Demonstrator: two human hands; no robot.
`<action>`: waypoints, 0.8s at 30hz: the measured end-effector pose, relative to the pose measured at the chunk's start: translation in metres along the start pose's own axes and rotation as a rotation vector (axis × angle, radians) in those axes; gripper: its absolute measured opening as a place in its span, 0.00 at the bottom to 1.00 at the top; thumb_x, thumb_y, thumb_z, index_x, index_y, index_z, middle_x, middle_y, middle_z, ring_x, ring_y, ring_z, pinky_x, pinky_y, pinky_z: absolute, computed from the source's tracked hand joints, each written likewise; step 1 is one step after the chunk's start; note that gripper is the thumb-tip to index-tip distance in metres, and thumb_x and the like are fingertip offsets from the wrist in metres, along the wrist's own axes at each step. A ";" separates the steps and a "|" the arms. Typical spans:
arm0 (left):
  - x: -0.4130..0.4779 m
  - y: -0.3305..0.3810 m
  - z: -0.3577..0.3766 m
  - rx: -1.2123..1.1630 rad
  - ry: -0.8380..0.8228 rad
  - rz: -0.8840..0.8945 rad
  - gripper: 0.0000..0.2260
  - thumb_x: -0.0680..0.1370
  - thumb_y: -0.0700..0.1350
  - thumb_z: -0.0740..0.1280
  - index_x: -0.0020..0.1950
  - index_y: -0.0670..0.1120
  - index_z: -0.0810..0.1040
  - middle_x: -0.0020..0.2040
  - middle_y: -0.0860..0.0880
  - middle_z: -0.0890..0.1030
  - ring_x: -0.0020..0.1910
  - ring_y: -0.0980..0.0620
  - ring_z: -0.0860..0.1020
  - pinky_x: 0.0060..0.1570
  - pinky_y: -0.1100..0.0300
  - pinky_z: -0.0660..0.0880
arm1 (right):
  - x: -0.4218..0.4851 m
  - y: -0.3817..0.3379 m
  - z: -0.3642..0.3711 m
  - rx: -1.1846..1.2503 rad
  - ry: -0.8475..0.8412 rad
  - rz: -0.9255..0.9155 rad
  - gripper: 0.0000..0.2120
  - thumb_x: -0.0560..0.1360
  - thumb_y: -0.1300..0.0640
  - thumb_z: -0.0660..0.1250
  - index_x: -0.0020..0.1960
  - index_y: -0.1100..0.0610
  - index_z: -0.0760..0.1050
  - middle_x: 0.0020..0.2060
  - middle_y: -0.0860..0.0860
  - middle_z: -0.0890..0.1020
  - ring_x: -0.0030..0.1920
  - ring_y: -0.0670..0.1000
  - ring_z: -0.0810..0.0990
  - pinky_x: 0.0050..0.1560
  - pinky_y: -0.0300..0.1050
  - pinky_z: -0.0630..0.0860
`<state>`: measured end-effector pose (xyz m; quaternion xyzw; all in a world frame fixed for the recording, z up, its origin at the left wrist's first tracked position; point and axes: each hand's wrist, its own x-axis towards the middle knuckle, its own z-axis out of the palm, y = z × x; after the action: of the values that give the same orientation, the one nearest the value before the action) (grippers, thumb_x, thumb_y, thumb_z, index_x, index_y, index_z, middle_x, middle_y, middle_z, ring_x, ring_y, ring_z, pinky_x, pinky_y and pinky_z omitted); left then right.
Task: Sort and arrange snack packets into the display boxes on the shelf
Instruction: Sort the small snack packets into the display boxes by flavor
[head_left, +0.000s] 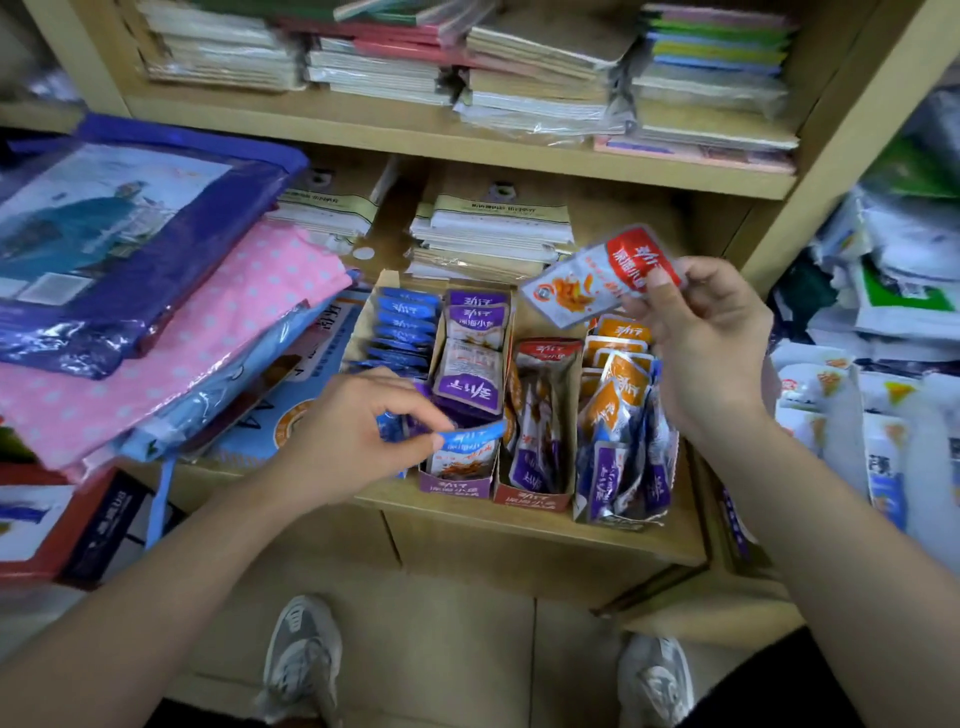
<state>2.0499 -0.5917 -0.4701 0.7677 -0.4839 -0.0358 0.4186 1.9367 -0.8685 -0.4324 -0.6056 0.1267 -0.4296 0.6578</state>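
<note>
L hand (353, 436) pinches blue pkt (470, 434), R hand (711, 338) pinches red pkt (597, 280). Red box (530, 499), far-right box (613, 521) mixed; sorting approx half done.

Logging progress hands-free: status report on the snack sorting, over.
Left hand pinches blue-topped packet at purple box front. Right hand holds red-topped packet aloft. Stray purple packets sit in red box, unsorted.

The red packet (602, 278) and blue packet (470, 434) are glossy, crinkled plastic film — the display boxes (456, 484) matt printed cardboard. The shelf (519, 517) is smooth, pale, matt wood. The pink dotted cloth (182, 338) sits in shiny clear wrap, as do the paper notebooks (545, 67).
</note>
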 end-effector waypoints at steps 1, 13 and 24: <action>-0.001 0.000 -0.001 -0.011 -0.031 0.005 0.07 0.71 0.41 0.79 0.45 0.53 0.87 0.39 0.57 0.85 0.43 0.52 0.82 0.45 0.52 0.78 | 0.003 0.001 -0.001 -0.034 0.006 -0.060 0.03 0.77 0.61 0.71 0.46 0.55 0.78 0.46 0.57 0.83 0.51 0.58 0.83 0.51 0.49 0.81; -0.007 0.003 -0.025 -0.055 0.050 -0.143 0.10 0.71 0.37 0.74 0.48 0.50 0.86 0.46 0.53 0.83 0.48 0.52 0.81 0.47 0.59 0.77 | 0.009 0.026 0.001 -1.102 -0.611 -0.211 0.10 0.77 0.53 0.72 0.57 0.52 0.84 0.49 0.48 0.85 0.51 0.45 0.76 0.52 0.44 0.77; -0.012 0.001 -0.027 0.002 -0.157 -0.494 0.10 0.68 0.50 0.81 0.44 0.52 0.84 0.35 0.53 0.84 0.31 0.59 0.79 0.39 0.56 0.75 | -0.045 0.005 0.029 -0.930 -1.039 -0.143 0.29 0.67 0.39 0.75 0.65 0.47 0.78 0.58 0.41 0.80 0.60 0.42 0.72 0.61 0.44 0.74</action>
<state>2.0550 -0.5664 -0.4563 0.8579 -0.3130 -0.1960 0.3574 1.9320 -0.8165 -0.4457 -0.9580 -0.0735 -0.0279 0.2759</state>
